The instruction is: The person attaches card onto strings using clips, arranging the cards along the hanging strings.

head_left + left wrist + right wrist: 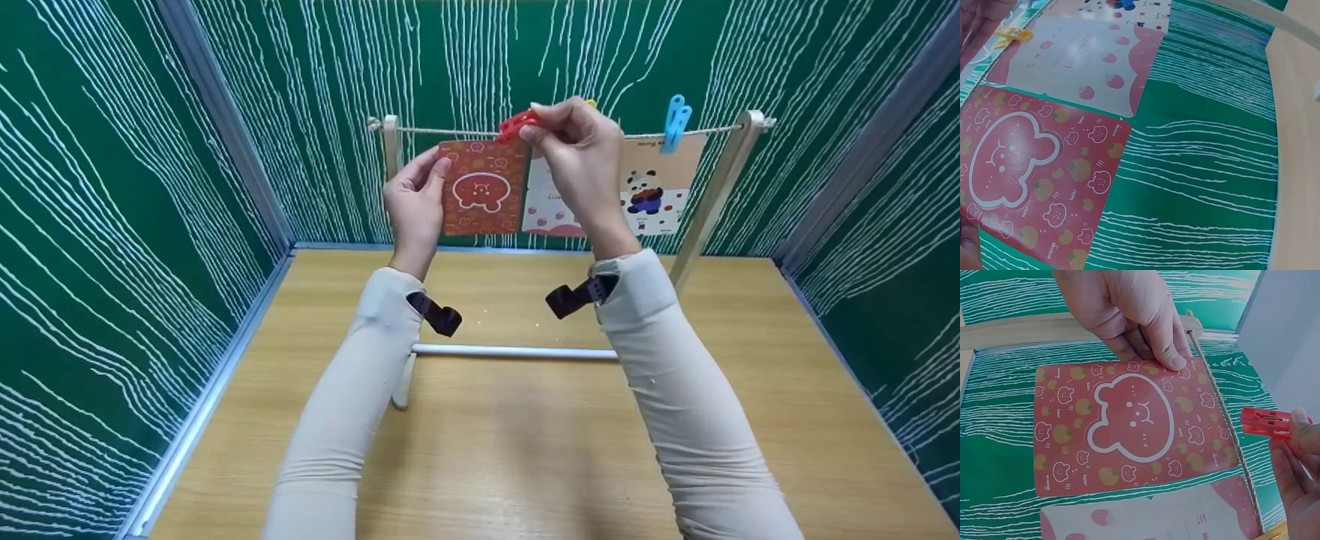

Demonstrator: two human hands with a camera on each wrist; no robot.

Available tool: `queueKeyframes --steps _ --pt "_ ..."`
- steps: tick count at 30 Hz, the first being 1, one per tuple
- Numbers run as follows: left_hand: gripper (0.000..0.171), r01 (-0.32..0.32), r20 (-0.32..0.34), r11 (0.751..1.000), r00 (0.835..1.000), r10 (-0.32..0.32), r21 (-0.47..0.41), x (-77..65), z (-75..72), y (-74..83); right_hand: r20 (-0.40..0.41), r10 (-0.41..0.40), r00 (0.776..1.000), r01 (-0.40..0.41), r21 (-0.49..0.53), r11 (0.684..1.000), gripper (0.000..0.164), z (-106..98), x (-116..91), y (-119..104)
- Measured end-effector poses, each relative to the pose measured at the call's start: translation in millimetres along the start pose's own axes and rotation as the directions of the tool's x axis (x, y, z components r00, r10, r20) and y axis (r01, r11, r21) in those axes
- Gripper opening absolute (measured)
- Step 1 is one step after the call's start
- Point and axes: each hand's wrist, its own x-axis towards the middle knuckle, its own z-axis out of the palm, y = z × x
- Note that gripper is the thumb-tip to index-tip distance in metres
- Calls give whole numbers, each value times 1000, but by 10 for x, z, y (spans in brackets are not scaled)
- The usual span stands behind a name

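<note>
A red card with a bear face [481,191] is upright against the rope [1216,382], its left edge pinched by my left hand [416,199]. Between thumb and fingers my right hand [589,157] holds a red clothespin [517,126] at the rope, near the card's upper right corner. In the right wrist view the clothespin's tip is beside the rope, apart from the card. A white strawberry card [1075,62] hangs alongside, with a yellow clothespin [1013,34] at its top. Farther right, a panda card [652,196] hangs under a blue clothespin [676,124].
The rope runs between two wooden posts [716,199] of a stand. A white rod [517,351] crosses low over the wooden table [480,457]. Green walls with white lines [97,247] enclose the table at the back and both sides.
</note>
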Motion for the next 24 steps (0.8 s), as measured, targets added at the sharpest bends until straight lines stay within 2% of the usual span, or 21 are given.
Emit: queueKeyframes --steps 6,14,19,24 --pt "34 -22 -3 1000 1000 22 0 17 -1 14 26 -28 999 28 -8 1000 17 55 53 -1" --pt "33 -42 -8 999 999 42 6 45 -12 6 55 55 997 -53 -30 998 16 165 125 -41" --pt "33 -45 -23 999 999 45 13 40 -13 36 65 72 995 -69 -49 996 16 242 128 -43" --pt "32 -22 -23 1000 999 22 20 -12 -2 118 83 49 995 -42 -85 996 16 302 137 -29"
